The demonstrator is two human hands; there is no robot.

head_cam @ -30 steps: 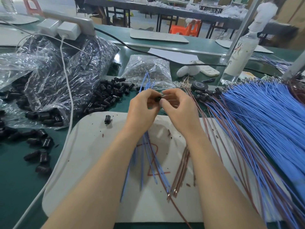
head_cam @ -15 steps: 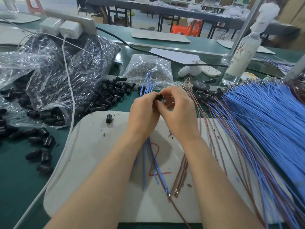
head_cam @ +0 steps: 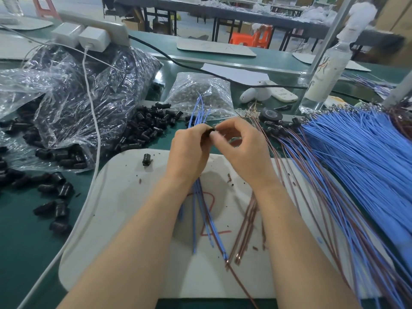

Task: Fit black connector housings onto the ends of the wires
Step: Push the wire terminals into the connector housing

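Observation:
My left hand [head_cam: 189, 150] grips a small black connector housing [head_cam: 210, 131] together with a bunch of blue wires [head_cam: 200, 112] that stick up behind it and hang down below my wrist. My right hand [head_cam: 243, 148] pinches at the housing's end with thumb and forefinger; whatever it pinches is too thin to see. Both hands hover above the white work board [head_cam: 124, 197]. A loose pile of black housings [head_cam: 145, 128] lies just left of my hands, and one single housing [head_cam: 146, 159] sits on the board.
A big sheaf of blue and brown wires [head_cam: 356, 157] fans across the right. Clear plastic bags [head_cam: 73, 97] with more housings fill the left, a smaller bag [head_cam: 200, 92] lies behind. A white cable [head_cam: 93, 121], a spray bottle [head_cam: 327, 70] and a tape roll [head_cam: 270, 113] stand nearby.
Both hands have stayed together at the housing, shifting slightly up and away. My right fingers have repositioned at the housing's end.

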